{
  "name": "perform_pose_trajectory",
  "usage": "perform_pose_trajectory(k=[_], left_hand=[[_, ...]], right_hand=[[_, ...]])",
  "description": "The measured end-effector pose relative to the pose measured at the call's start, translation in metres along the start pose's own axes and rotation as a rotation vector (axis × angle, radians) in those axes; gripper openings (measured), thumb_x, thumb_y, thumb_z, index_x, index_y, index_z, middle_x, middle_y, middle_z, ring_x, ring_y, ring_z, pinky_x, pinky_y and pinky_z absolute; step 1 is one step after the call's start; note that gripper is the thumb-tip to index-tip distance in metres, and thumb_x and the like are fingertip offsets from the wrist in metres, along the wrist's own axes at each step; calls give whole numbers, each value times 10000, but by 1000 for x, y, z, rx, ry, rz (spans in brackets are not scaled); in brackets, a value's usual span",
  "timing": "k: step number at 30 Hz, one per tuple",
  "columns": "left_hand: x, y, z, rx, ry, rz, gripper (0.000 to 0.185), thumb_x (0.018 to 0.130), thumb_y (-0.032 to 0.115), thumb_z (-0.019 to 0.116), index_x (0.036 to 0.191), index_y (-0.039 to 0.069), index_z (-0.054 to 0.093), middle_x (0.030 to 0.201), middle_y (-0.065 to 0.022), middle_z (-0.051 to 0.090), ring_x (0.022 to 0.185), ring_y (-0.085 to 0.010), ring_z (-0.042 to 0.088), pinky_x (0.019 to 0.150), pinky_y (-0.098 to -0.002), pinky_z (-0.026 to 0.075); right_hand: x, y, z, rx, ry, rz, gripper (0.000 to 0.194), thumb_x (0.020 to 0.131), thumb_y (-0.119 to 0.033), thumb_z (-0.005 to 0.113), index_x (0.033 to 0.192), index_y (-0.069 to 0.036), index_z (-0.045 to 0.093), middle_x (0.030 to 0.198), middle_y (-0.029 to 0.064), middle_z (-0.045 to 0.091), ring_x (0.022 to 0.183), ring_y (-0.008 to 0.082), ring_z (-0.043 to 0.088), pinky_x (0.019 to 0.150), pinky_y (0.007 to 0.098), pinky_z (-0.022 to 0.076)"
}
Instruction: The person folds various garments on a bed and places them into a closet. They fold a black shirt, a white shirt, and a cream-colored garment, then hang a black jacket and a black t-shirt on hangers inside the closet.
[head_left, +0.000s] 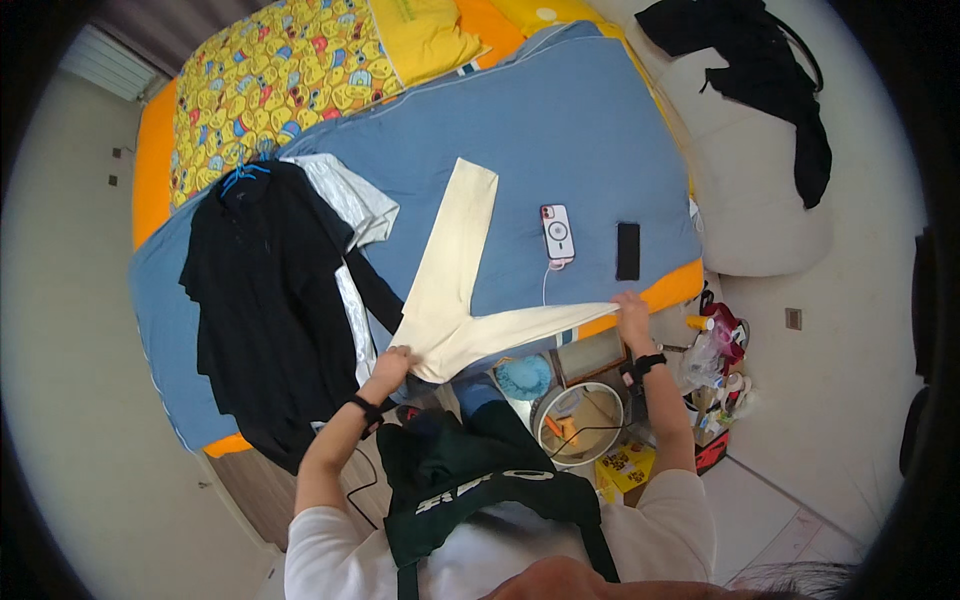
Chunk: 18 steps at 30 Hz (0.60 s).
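Note:
A pair of cream trousers (450, 300) is spread over the front edge of the bed. One leg lies flat on the blue bedding, pointing away from me; the other stretches to the right between my hands. My left hand (395, 370) grips the cloth near the waist end. At the far right, my right hand (631, 311) pinches the end of the stretched leg. Black shirts (262, 277) on blue hangers (244, 176) lie to the left of the trousers, partly over a shiny white garment (352, 195).
A white phone (557, 232) with a cable and a black phone (628, 251) rest on the blue bedding (585, 127). A round bin (611, 435) and a blue fluffy item (523, 376) stand below the bed edge. A beige beanbag (757, 195) bears a black garment (772, 67).

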<state>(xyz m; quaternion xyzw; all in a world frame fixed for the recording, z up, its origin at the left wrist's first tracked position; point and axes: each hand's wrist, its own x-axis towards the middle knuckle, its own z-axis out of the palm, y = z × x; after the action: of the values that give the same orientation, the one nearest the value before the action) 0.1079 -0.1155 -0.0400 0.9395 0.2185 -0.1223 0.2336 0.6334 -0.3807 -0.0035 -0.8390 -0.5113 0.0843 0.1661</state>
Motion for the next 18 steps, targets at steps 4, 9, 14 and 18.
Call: perform_pose_trajectory(k=[4, 9, 14, 18], left_hand=[[18, 19, 43, 125, -408, -281, 307, 754, 160, 718, 1048, 75, 699, 1138, -130, 665, 1097, -300, 637, 891, -437, 541], [56, 65, 12, -387, 48, -106, 744, 716, 387, 797, 1304, 18, 526, 1371, -203, 508, 1230, -375, 522, 1016, -436, 448], [59, 64, 73, -520, 143, -179, 904, 653, 427, 846, 1372, 16, 483, 1477, -202, 441, 1341, -378, 441, 1120, -422, 367], [48, 50, 93, -781, 252, -490, 599, 777, 376, 741, 1217, -5, 599, 1185, -230, 641, 1102, -377, 613, 965, -395, 474]], right_hand=[[8, -39, -11, -42, -16, -145, 187, 740, 12, 621, 905, -73, 646, 871, 129, 640, 875, 350, 612, 820, 456, 461], [72, -108, -94, 180, -280, -162, 146, 797, -59, 668, 941, -60, 648, 876, 147, 666, 866, 364, 621, 816, 436, 463], [186, -206, -120, 255, -385, -323, 177, 806, -137, 717, 943, -35, 669, 826, 159, 686, 743, 322, 672, 663, 378, 512], [275, -252, -75, 302, -373, -344, 242, 755, -190, 759, 924, -28, 697, 839, 167, 704, 782, 304, 692, 703, 386, 525]])
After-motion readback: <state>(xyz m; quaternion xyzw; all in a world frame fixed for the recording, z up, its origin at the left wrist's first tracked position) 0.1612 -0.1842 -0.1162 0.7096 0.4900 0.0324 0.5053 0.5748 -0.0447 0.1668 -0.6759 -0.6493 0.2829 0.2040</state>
